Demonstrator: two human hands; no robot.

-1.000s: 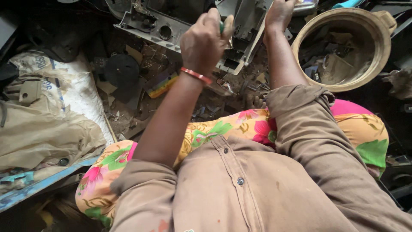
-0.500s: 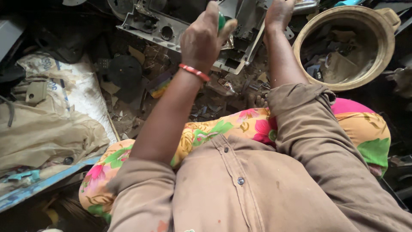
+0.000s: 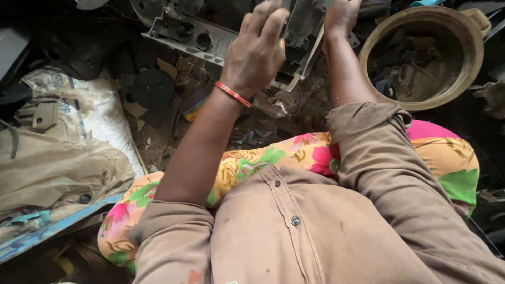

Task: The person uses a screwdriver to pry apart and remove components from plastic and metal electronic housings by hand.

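Gripping grey machine casing point(image 3: 231, 37): right hand point(image 3: 341, 18) closed; left hand point(image 3: 255, 52) half-curled, touching it.

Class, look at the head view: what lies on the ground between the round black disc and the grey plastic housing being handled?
In the head view, only dirt and scattered debris lie between the black disc and grey housing.

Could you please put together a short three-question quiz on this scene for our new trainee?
1. True or false: the left hand wears an orange bangle at the wrist.
2. Where does the round pot sit relative to the right hand? A) to its left B) to its right C) under it
3. What do both hands rest on?

Key:
1. True.
2. B.
3. The grey casing, a flat machine part lying among the scrap; the left hand lies on its near edge and the right on its far end.
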